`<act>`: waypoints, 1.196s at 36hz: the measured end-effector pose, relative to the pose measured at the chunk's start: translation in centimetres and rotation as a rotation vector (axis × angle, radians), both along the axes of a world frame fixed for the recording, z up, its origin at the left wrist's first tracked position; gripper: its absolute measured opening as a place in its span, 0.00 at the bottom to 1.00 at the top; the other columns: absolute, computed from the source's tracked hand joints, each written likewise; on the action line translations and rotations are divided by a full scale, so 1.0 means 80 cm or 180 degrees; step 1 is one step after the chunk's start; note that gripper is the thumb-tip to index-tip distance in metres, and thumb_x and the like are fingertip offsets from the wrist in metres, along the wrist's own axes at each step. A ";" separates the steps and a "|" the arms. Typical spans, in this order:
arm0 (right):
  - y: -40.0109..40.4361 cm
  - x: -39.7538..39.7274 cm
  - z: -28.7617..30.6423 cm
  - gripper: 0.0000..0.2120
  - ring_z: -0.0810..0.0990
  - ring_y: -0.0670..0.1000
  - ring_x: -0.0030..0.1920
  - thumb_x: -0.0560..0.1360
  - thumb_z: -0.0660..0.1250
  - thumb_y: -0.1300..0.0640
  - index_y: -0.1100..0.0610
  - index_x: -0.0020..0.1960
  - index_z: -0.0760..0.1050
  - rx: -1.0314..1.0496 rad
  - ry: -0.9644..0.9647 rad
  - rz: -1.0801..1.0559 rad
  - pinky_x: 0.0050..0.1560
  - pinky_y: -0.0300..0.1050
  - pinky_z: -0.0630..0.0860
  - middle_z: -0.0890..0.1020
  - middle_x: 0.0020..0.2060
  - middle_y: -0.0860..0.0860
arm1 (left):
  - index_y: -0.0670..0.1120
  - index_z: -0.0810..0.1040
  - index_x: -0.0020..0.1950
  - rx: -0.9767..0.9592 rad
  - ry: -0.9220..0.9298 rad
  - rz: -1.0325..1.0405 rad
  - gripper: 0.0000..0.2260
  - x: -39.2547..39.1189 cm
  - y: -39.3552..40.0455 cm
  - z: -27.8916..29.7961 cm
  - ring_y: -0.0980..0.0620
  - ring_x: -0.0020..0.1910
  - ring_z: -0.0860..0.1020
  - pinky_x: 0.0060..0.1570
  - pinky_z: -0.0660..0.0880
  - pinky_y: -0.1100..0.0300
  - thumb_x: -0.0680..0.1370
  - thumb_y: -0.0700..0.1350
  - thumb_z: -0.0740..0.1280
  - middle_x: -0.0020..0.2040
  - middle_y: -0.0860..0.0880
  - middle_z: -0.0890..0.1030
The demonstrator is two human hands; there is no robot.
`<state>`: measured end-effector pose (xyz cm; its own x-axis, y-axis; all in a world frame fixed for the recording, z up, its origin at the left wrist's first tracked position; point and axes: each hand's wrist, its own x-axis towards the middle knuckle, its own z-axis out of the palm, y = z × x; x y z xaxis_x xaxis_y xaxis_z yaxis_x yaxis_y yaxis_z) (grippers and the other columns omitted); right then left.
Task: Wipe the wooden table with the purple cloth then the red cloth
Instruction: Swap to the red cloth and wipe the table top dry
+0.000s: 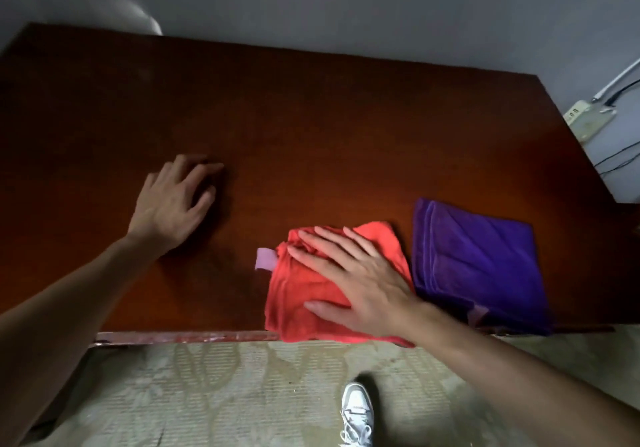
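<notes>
The red cloth lies at the lower middle of the frame, on the near edge of the table, its lower hem hanging just past the lip. The right hand lies flat on it, fingers spread and straight — pressing, not gripping. The purple cloth sits folded just beside it at the lower right, touching or nearly so, with no hand on it.

By the look of it the purple pass is done and the red one is in hand, though how much of the top the red has covered cannot be told from here; the wood shows no clear wipe marks.

The left hand rests at the middle left on bare wood, fingers loosely splayed and holding nothing, well apart from both cloths.

Room is plentiful — the whole upper and left table is bare. The near edge and the purple cloth on the right hem the red cloth in; strokes up and to the left look free.
</notes>
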<state>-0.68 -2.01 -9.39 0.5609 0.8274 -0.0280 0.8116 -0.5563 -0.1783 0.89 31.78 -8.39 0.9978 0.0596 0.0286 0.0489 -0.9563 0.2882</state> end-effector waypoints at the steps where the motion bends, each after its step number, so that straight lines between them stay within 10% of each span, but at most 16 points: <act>1: 0.001 0.013 0.001 0.35 0.47 0.47 0.84 0.82 0.56 0.32 0.42 0.84 0.50 -0.0015 0.0042 0.0159 0.83 0.55 0.45 0.52 0.84 0.45 | 0.53 0.68 0.76 0.0015 0.0026 -0.0036 0.26 -0.003 0.004 -0.005 0.42 0.67 0.70 0.65 0.65 0.42 0.80 0.59 0.50 0.73 0.46 0.68; 26: 0.168 0.501 0.005 0.34 0.61 0.55 0.80 0.81 0.54 0.32 0.42 0.84 0.51 0.0084 -0.0230 0.0194 0.78 0.57 0.57 0.62 0.81 0.50 | 0.54 0.66 0.78 -0.0212 0.0155 -0.0191 0.23 0.002 0.016 -0.014 0.52 0.80 0.58 0.77 0.54 0.52 0.84 0.57 0.50 0.79 0.50 0.64; 43: 0.220 0.501 -0.015 0.33 0.62 0.57 0.80 0.82 0.53 0.34 0.45 0.83 0.54 0.0455 -0.0592 -0.1414 0.79 0.55 0.53 0.63 0.81 0.51 | 0.53 0.67 0.78 -0.0237 0.0031 -0.0185 0.23 0.009 0.018 -0.019 0.54 0.81 0.56 0.78 0.50 0.56 0.84 0.56 0.52 0.79 0.50 0.64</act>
<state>39.39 15.56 -10.56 0.8446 0.4957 0.2021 0.5272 -0.8359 -0.1528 1.61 33.22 -9.89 0.9999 0.0031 0.0165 -0.0030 -0.9336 0.3583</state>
